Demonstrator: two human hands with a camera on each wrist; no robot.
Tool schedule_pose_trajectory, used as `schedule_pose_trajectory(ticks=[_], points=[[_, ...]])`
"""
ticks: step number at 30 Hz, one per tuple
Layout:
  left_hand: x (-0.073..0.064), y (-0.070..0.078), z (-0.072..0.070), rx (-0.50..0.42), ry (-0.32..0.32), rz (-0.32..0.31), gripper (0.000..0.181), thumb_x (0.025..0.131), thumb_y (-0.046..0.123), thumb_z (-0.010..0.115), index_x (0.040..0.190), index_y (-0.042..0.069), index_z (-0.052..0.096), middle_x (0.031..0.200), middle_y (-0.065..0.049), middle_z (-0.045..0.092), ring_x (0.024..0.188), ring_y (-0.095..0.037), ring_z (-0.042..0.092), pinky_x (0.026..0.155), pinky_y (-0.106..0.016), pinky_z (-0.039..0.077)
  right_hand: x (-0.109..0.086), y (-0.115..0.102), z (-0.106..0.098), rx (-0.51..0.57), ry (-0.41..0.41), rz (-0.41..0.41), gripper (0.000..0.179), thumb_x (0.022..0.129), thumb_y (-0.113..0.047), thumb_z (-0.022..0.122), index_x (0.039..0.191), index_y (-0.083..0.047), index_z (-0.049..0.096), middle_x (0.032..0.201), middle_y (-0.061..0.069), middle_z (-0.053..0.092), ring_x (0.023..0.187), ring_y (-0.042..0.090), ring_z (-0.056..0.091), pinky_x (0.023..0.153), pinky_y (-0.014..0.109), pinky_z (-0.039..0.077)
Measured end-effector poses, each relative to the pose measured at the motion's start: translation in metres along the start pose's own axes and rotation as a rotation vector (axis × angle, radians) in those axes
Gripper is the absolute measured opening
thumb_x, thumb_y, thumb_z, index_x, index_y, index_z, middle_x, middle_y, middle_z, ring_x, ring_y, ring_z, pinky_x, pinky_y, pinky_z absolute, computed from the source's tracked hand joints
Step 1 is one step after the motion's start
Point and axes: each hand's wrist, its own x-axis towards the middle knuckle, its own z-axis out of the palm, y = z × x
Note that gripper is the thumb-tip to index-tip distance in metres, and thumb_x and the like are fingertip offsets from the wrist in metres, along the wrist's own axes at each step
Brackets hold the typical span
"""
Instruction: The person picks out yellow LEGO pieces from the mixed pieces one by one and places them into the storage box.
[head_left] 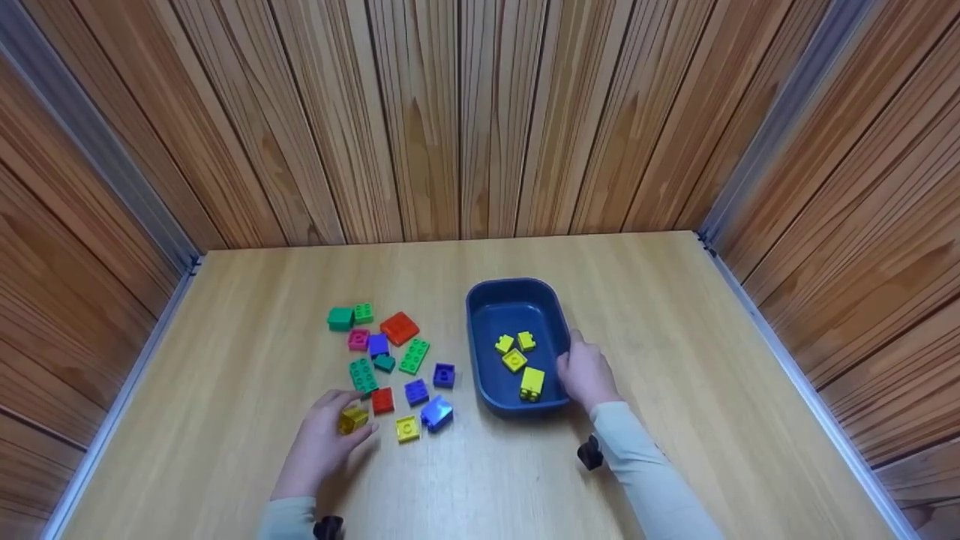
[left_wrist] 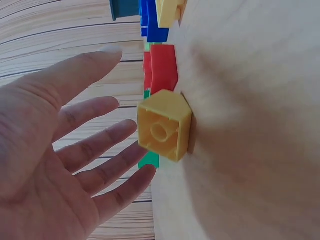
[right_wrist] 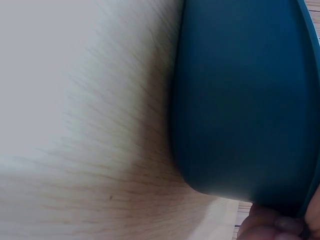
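My left hand (head_left: 321, 441) reaches around a yellow building block (head_left: 352, 421) with thumb and fingers spread. In the left wrist view that yellow block (left_wrist: 172, 135) lies on its side, its hollow underside facing the palm, and the fingers (left_wrist: 100, 145) are loosely extended close to it. With my right hand (head_left: 589, 373) I grip the right-side rim of a dark blue tub (head_left: 480, 358). Inside the tub lie several yellow blocks (head_left: 532, 383). The right wrist view shows the tub's outer wall (right_wrist: 245, 100) and fingertips (right_wrist: 270, 225) curled at its rim.
Several loose blocks lie left of the tub: a red block (head_left: 382, 400) right beside my left hand, a green one (head_left: 363, 375) above it, a flat yellow one (head_left: 407, 429) and a blue one (head_left: 436, 414) to its right. Wood-panelled walls (head_left: 457, 120) enclose the table (head_left: 697, 330).
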Motion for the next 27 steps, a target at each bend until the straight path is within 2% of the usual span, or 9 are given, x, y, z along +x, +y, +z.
schedule_pose_trajectory(ticks=[4, 13, 22, 27], points=[[0.001, 0.001, 0.003, -0.007, -0.004, 0.0, 0.054, 0.08, 0.026, 0.079, 0.128, 0.012, 0.059, 0.127, -0.011, 0.053, 0.117, -0.029, 0.051, 0.098, -0.054, 0.041, 0.0, 0.0, 0.0, -0.004, -0.002, 0.001, 0.056, 0.096, -0.014, 0.047, 0.144, 0.008, 0.03, 0.115, 0.028, 0.06, 0.085, 0.027, 0.062, 0.079, 0.043, 0.053], [0.003, -0.001, 0.007, 0.046, 0.024, 0.018, 0.05, 0.081, 0.019, 0.078, 0.127, 0.011, 0.06, 0.123, -0.01, 0.054, 0.115, -0.028, 0.053, 0.098, -0.053, 0.042, 0.0, 0.0, -0.001, -0.008, -0.006, 0.01, 0.055, 0.096, -0.014, 0.047, 0.143, 0.007, 0.031, 0.12, 0.028, 0.058, 0.089, 0.028, 0.062, 0.084, 0.045, 0.052], [0.005, -0.002, 0.01, 0.054, 0.015, -0.023, 0.049, 0.081, 0.011, 0.077, 0.128, 0.008, 0.059, 0.121, -0.011, 0.054, 0.115, -0.029, 0.052, 0.099, -0.053, 0.04, 0.0, 0.0, -0.002, -0.001, -0.012, 0.012, 0.053, 0.096, -0.014, 0.046, 0.143, 0.008, 0.031, 0.115, 0.028, 0.06, 0.082, 0.025, 0.062, 0.077, 0.042, 0.054], [0.006, -0.003, 0.011, 0.078, 0.025, -0.019, 0.049, 0.081, 0.008, 0.077, 0.126, 0.006, 0.06, 0.119, -0.012, 0.055, 0.113, -0.03, 0.053, 0.098, -0.053, 0.041, 0.0, 0.0, -0.001, -0.008, -0.013, 0.017, 0.054, 0.096, -0.015, 0.047, 0.143, 0.007, 0.031, 0.1, 0.021, 0.063, 0.075, 0.023, 0.061, 0.066, 0.035, 0.053]])
